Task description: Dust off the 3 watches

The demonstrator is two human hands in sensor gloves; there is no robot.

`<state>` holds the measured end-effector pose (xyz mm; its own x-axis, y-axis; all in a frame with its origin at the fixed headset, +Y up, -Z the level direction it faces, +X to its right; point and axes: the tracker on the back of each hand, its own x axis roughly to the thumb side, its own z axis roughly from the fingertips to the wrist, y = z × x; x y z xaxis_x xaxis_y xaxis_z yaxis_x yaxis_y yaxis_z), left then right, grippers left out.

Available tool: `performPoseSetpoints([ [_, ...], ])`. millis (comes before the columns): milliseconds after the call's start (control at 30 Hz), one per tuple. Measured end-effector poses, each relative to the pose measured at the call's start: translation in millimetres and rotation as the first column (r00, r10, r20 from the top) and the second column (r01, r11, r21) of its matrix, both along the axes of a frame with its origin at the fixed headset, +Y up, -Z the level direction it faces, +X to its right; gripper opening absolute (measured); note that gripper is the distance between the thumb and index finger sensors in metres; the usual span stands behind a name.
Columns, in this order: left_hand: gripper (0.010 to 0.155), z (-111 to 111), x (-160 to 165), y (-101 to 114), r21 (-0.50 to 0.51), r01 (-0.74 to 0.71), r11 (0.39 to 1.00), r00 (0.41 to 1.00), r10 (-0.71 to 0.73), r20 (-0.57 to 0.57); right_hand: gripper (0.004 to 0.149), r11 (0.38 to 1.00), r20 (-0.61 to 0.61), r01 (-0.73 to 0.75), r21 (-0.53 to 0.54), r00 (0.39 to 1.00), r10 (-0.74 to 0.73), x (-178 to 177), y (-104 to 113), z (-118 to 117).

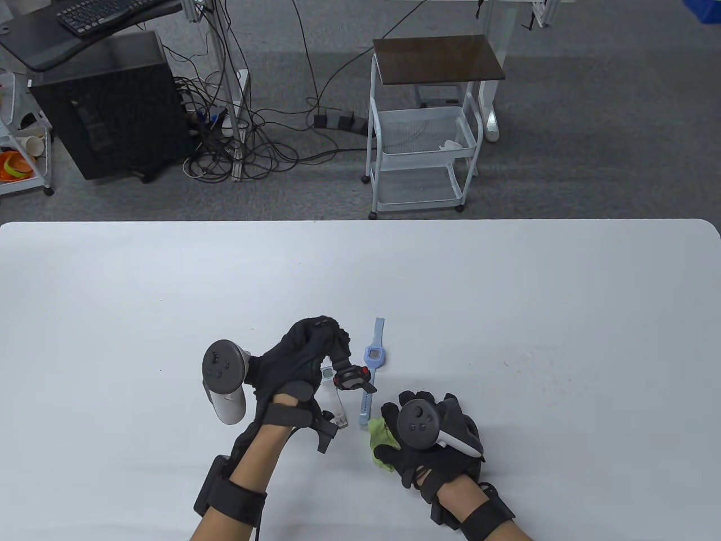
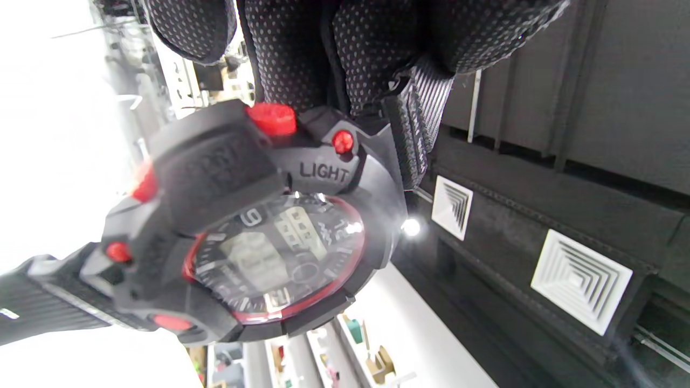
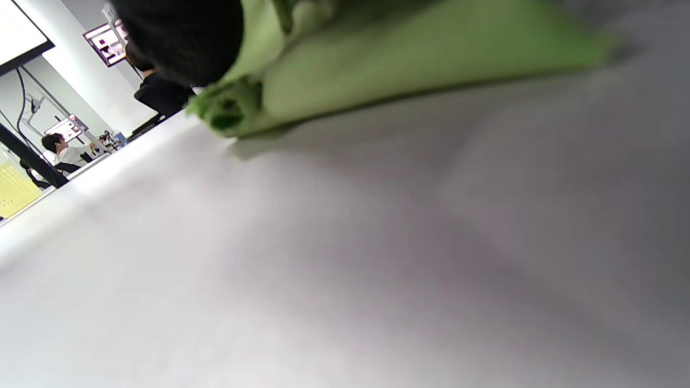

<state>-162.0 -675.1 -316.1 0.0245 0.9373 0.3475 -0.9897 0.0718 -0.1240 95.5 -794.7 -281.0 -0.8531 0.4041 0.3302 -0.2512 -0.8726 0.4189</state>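
The left hand (image 1: pixel 307 360) holds the black watch (image 1: pixel 352 378) up off the table (image 1: pixel 507 315), strap running sideways. Just right of it, the right hand (image 1: pixel 428 445) grips the green cloth (image 1: pixel 380 445), low and near

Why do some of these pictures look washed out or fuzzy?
Left wrist view: bright backlight bleaches the left side, with glare on the black watch. Right wrist view: the green cloth and table sit too close, so both blur. Table view is evenly lit and sharp.
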Motion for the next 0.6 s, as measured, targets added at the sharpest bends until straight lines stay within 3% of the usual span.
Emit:
performPoseSetpoints([
  [300, 0.041, -1, 1, -1, -0.012, -0.002, 1.0, 1.0, 0.002, 0.003, 0.09, 0.979, 0.035, 0.203, 0.007, 0.979, -0.203, 20, 10, -4],
  [600, 0.041, 6, 16, 3, -0.01, 0.002, 1.0, 0.999, -0.002, 0.038, 0.091, 0.853, 0.168, 0.512, 0.096, 0.837, -0.521, 75, 33, -16],
])
